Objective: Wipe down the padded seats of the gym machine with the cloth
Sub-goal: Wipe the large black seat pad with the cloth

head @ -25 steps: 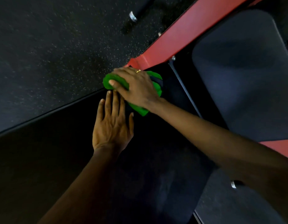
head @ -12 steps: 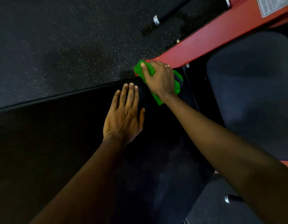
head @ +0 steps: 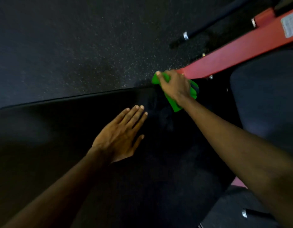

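Two hands are in view. One green cloth (head: 175, 106) is present, lying at the far right corner of the large black padded seat (head: 43, 142), just beside the end of the red frame beam (head: 233, 60).

The right hand (head: 174, 86) lies on top of the cloth. Its fingers are curled down over the cloth's far side, gripping it and pressing it onto the seat. The left hand (head: 119, 137) rests palm down on the same seat, near the cloth but apart from it, with its fingers (head: 134, 115) straight and close together, holding nothing.

Padded surfaces counted: two. The second pad (head: 267, 109) stands to the right, separated from the first by a dark gap.

Other items: one speckled rubber floor (head: 76, 46) beyond the seat, one black bar (head: 213, 21) with one metal collar (head: 185, 35), one label (head: 290, 25) on the beam, and one bolt (head: 211, 77) under the beam's end.

Visibility limits:
- The cloth is largely covered by the right hand, so only its edges show.
- The right fingertips are hidden.
- The label is cut off by the frame edge and is unreadable.
- The seat is very dark, so its surface condition cannot be judged.
- The second pad is cut off at the right.
- The dark surface at the lower right corner cannot be identified.
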